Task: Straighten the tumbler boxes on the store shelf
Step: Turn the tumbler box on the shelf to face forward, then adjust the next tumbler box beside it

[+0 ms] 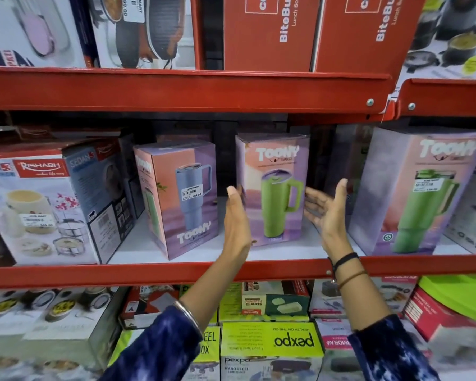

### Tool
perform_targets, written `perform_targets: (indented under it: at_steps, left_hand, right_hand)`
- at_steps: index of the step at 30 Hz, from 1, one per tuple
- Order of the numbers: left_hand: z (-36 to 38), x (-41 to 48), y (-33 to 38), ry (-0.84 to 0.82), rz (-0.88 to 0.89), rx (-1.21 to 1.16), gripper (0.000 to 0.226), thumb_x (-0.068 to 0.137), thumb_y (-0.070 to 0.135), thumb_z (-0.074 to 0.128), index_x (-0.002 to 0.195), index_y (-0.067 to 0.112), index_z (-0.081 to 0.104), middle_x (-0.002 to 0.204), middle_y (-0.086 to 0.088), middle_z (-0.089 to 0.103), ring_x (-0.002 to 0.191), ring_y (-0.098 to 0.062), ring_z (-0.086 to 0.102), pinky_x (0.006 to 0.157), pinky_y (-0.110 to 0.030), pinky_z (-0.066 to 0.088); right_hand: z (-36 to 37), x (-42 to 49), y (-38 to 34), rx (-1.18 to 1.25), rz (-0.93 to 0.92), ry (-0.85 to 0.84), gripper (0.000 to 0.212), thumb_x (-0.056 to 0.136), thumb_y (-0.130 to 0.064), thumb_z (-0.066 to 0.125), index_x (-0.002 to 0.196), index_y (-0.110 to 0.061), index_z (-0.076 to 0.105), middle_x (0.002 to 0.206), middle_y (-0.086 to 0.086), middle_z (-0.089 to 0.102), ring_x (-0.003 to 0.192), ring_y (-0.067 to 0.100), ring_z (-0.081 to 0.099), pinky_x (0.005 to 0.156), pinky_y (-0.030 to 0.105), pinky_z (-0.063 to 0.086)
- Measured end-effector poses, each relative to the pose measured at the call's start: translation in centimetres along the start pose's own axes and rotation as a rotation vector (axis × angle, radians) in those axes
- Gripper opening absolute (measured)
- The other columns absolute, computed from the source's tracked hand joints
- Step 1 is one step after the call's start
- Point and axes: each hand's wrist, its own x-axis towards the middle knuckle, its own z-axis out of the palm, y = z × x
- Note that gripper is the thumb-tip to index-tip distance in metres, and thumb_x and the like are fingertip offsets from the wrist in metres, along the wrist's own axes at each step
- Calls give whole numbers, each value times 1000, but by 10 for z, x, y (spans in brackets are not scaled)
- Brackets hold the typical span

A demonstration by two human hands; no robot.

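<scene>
Three Toony tumbler boxes stand on the middle shelf [154, 272]. The left box [179, 199] shows a blue tumbler and is turned at an angle, one corner facing me. The middle box [272, 188] shows a green tumbler and stands upright, set further back. The right box [418, 191] is larger in view, also with a green tumbler. My left hand [235, 215] is flat beside the middle box's left edge, fingers straight. My right hand [327, 207] is spread at its right edge. Both hands flank that box without gripping it.
A Rishabh casserole box [39, 207] stands at the left of the same shelf. Red lunch-box cartons [270, 31] fill the shelf above. Yellow-green Pexpo boxes [270, 342] and other cartons fill the shelf below. A red shelf lip [176, 89] hangs overhead.
</scene>
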Motion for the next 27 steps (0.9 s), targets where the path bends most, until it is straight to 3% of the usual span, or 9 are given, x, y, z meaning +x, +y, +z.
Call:
perform_targets:
  at_steps: [2, 5, 12, 14, 17, 19, 21, 24, 27]
  left_hand:
    - [-7, 7, -1, 10, -12, -11, 74, 87, 70, 10, 147, 33, 29, 161, 5, 23, 147, -20, 21, 112, -49, 24]
    - [-18, 14, -9, 25, -22, 0, 78, 81, 77, 12, 144, 36, 34, 159, 3, 27, 147, -23, 23, 112, -55, 25]
    - [-25, 6, -14, -53, 14, 59, 65, 93, 63, 7, 147, 34, 29, 160, 5, 24, 148, -18, 20, 118, -52, 19]
    - [-28, -2, -15, 0, 47, 60, 63, 96, 59, 11, 146, 30, 35, 156, 6, 30, 145, -17, 25, 119, -52, 22]
    - [-41, -20, -16, 50, 221, 49, 61, 90, 64, 19, 135, 34, 46, 144, 14, 43, 140, -11, 36, 119, -44, 25]
    - [-56, -30, -14, 55, 342, 42, 50, 89, 60, 22, 127, 41, 49, 143, 11, 48, 137, -9, 41, 117, -42, 30]
    - [-75, -36, -8, 92, 450, 32, 44, 93, 51, 22, 126, 39, 50, 143, 3, 50, 135, -14, 44, 113, -43, 35]
    - [-107, -35, 5, 207, 592, 15, 43, 96, 42, 22, 124, 31, 53, 139, 2, 52, 135, -20, 45, 111, -46, 37]
    - [-141, -17, 14, 291, 586, 7, 45, 95, 46, 22, 127, 30, 51, 137, 12, 50, 135, -13, 42, 115, -42, 32]
  right_hand:
    - [1, -5, 5, 7, -11, 5, 86, 92, -63, 8, 121, -4, 62, 114, 11, 66, 99, 14, 63, 79, 27, 48]
    - [5, -13, 15, 24, -19, 36, 81, 93, -61, 12, 119, -3, 63, 116, 13, 66, 99, 14, 63, 79, 28, 50]
    - [10, -29, 30, -2, -43, 109, 72, 96, -57, 17, 127, -5, 56, 132, 15, 59, 122, 25, 56, 106, 44, 44]
    - [17, -40, 31, -65, -126, 198, 63, 94, -59, 21, 118, -18, 63, 131, 12, 59, 121, 24, 55, 109, 45, 40]
    - [33, -61, 30, -84, -345, 321, 39, 88, -58, 28, 101, -39, 60, 122, 6, 60, 115, 17, 55, 102, 30, 40]
    - [51, -78, 30, -65, -439, 279, 33, 90, -52, 28, 100, -40, 58, 117, 6, 60, 112, 15, 56, 97, 22, 40]
    - [74, -95, 31, -64, -461, 185, 37, 90, -51, 27, 104, -37, 58, 117, 7, 60, 113, 16, 56, 98, 23, 41]
    - [110, -111, 38, -28, -403, 23, 59, 87, -55, 26, 119, -18, 59, 122, 5, 61, 116, 13, 56, 102, 22, 42]
    - [144, -120, 43, -20, -332, -127, 77, 82, -70, 29, 133, -16, 50, 129, -8, 56, 123, 4, 52, 102, 18, 42]
